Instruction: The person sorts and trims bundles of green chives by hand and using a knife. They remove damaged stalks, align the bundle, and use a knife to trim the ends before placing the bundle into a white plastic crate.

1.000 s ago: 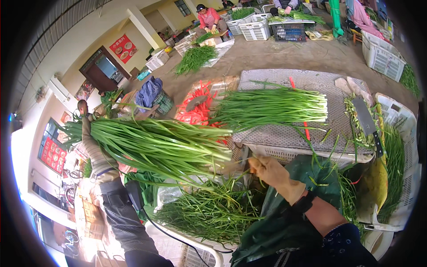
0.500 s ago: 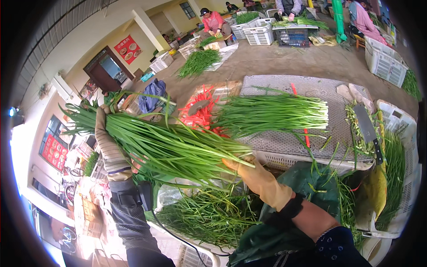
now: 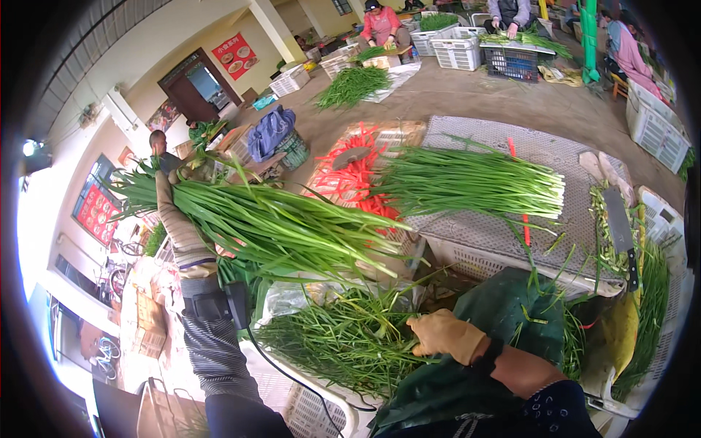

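Note:
My gloved left hand point(image 3: 174, 177) is closed around the leafy end of a long bunch of garlic chives point(image 3: 292, 219). The bunch slants across in front of me, its pale stems pointing right. Below it lies a tangled heap of loose chive leaves point(image 3: 336, 343) in a white crate point(image 3: 310, 412). My right hand point(image 3: 447, 336), in a tan glove, is at the right edge of that heap, fingers apart and nothing plainly held. A second bunch of chives point(image 3: 475, 181) rests on a grey patterned mat point(image 3: 453, 131), over a red strap point(image 3: 526, 232).
A cleaver point(image 3: 620, 228) lies among trimmings at the mat's right edge. Red ties point(image 3: 355, 174) are piled left of the mat. More chives stand in a white crate point(image 3: 661, 212) at right. Green cloth point(image 3: 504, 310) covers my lap. Several people work among crates farther back.
My right hand has left the stem ends of the held bunch and moved down to the loose heap. My left hand keeps its grip. The view has shifted, and a person shows at left.

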The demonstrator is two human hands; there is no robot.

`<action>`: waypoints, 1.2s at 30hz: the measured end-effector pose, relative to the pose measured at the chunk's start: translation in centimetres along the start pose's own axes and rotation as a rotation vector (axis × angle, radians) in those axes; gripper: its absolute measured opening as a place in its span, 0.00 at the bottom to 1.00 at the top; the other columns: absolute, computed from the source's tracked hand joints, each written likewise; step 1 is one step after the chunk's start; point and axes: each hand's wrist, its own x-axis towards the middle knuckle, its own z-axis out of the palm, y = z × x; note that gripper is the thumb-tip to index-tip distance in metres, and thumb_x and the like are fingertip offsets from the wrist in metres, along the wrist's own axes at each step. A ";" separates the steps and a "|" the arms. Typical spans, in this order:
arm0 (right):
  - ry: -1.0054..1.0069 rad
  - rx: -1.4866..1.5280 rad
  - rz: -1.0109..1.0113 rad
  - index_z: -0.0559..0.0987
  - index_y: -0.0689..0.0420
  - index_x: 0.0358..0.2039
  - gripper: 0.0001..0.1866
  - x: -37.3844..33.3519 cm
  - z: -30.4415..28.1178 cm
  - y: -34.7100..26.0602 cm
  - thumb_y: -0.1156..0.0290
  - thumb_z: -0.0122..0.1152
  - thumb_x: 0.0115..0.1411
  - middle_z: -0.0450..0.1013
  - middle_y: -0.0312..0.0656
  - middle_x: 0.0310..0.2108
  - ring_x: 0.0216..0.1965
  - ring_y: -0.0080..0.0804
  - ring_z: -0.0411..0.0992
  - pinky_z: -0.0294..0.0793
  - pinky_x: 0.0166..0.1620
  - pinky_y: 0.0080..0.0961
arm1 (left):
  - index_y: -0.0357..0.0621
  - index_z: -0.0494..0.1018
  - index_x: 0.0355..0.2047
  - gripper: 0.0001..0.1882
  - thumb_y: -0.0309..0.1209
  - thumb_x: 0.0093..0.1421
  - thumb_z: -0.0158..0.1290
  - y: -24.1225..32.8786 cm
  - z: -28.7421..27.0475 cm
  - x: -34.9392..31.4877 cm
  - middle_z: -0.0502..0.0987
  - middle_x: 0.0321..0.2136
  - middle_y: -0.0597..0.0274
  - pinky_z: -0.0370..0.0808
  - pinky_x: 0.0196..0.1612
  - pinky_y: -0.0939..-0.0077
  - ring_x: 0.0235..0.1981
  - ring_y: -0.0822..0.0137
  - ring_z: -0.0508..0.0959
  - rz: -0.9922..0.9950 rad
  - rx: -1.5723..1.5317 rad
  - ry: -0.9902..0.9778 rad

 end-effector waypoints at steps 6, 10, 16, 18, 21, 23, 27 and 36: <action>0.636 0.519 0.003 0.80 0.55 0.46 0.20 -1.9 -12.1 -2.6 0.57 0.73 0.59 0.80 0.43 0.28 0.32 0.42 0.79 0.77 0.36 0.39 | 0.53 0.71 0.31 0.14 0.45 0.71 0.54 -1.0 1.9 -2.2 0.76 0.30 0.69 0.79 0.33 0.76 0.30 0.71 0.77 0.016 0.054 -0.034; 1.033 0.348 -0.188 0.83 0.57 0.41 0.16 2.2 -15.4 -4.1 0.61 0.74 0.59 0.79 0.42 0.29 0.29 0.32 0.77 0.74 0.31 0.28 | 0.54 0.69 0.34 0.14 0.47 0.72 0.52 -3.8 4.3 -3.2 0.75 0.33 0.69 0.78 0.36 0.75 0.32 0.72 0.76 -0.107 0.019 -0.195; 0.651 1.553 -0.250 0.84 0.59 0.46 0.14 2.3 -12.3 -0.4 0.61 0.65 0.69 0.80 0.30 0.38 0.40 0.16 0.73 0.73 0.45 0.18 | 0.52 0.71 0.35 0.14 0.47 0.71 0.54 -5.9 5.9 -4.0 0.76 0.35 0.66 0.79 0.40 0.73 0.36 0.69 0.77 -0.098 0.088 -0.035; 0.667 1.724 -0.382 0.82 0.60 0.49 0.16 1.5 -11.8 0.5 0.60 0.61 0.72 0.80 0.33 0.38 0.40 0.17 0.76 0.75 0.44 0.17 | 0.51 0.73 0.37 0.14 0.47 0.71 0.55 -6.8 5.7 -4.0 0.77 0.38 0.64 0.79 0.42 0.73 0.38 0.67 0.78 -0.174 0.032 -0.024; 0.635 1.753 -0.395 0.81 0.60 0.50 0.16 0.9 -11.6 1.1 0.60 0.58 0.73 0.79 0.32 0.37 0.41 0.17 0.75 0.75 0.45 0.18 | 0.51 0.73 0.37 0.14 0.47 0.71 0.55 -7.8 4.9 -3.6 0.77 0.39 0.65 0.79 0.43 0.72 0.39 0.68 0.77 -0.156 0.135 0.039; 0.727 1.582 -0.304 0.81 0.60 0.49 0.17 0.9 -11.1 1.8 0.59 0.56 0.75 0.78 0.31 0.35 0.41 0.18 0.74 0.74 0.46 0.20 | 0.51 0.72 0.36 0.14 0.46 0.71 0.56 -8.0 3.9 -2.7 0.76 0.37 0.66 0.78 0.44 0.72 0.39 0.68 0.77 -0.139 0.146 0.029; 0.882 1.736 -0.194 0.80 0.57 0.43 0.17 1.0 -8.3 5.5 0.55 0.55 0.74 0.70 0.27 0.22 0.27 0.20 0.67 0.71 0.36 0.27 | 0.52 0.71 0.34 0.15 0.47 0.71 0.54 -6.9 0.6 -0.8 0.74 0.31 0.70 0.79 0.41 0.71 0.34 0.70 0.76 -0.133 0.126 0.064; 0.279 0.579 -0.224 0.81 0.57 0.43 0.15 0.5 -0.8 2.2 0.58 0.59 0.68 0.78 0.46 0.30 0.33 0.45 0.76 0.75 0.39 0.39 | 0.50 0.70 0.28 0.18 0.47 0.71 0.54 -0.7 -3.8 1.3 0.73 0.25 0.70 0.75 0.36 0.73 0.26 0.71 0.73 -0.058 0.041 0.079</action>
